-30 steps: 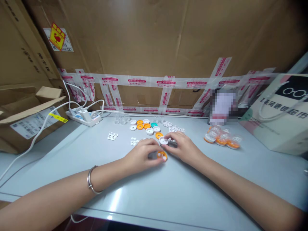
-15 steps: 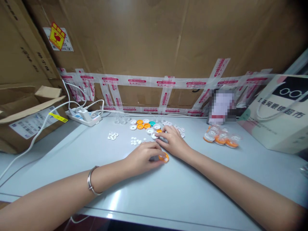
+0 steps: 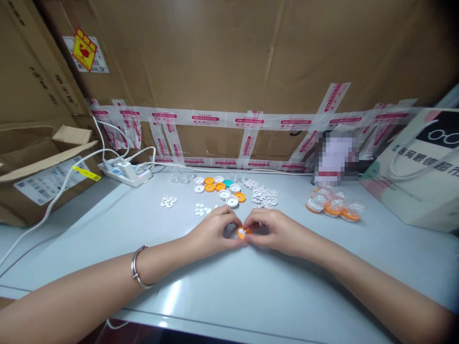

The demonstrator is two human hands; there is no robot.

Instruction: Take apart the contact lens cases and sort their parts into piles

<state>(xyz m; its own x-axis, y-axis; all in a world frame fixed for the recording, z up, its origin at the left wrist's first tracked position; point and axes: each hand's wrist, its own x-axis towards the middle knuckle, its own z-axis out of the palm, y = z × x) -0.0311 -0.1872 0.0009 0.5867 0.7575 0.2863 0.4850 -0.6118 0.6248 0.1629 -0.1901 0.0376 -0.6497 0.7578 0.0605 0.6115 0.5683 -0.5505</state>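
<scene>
An orange ring-shaped piece (image 3: 241,232) with something white inside lies between my two hands near the middle of the table. My left hand (image 3: 217,230) grips its left side with thumb and fingers. From the right, my right hand (image 3: 274,230) closes thumb and fingers on the same piece, covering part of it. Beyond the hands are round white caps (image 3: 232,201), orange caps (image 3: 209,188) and one teal cap (image 3: 227,183). Patterned white discs (image 3: 264,196) form a pile beside them. Small white parts (image 3: 202,210) and stemmed white pieces (image 3: 168,201) sit farther left.
Assembled orange-and-white pieces with clear tops (image 3: 333,205) stand at the right, before a paper bag (image 3: 412,181). Clear domes (image 3: 182,177) are at the back. A power strip (image 3: 131,176) with cables and an open carton (image 3: 53,186) occupy the left. Large cardboard stands behind.
My right hand has come back from the caps toward me and taken hold of the orange piece. My left hand stays on it. More caps and discs now show.
</scene>
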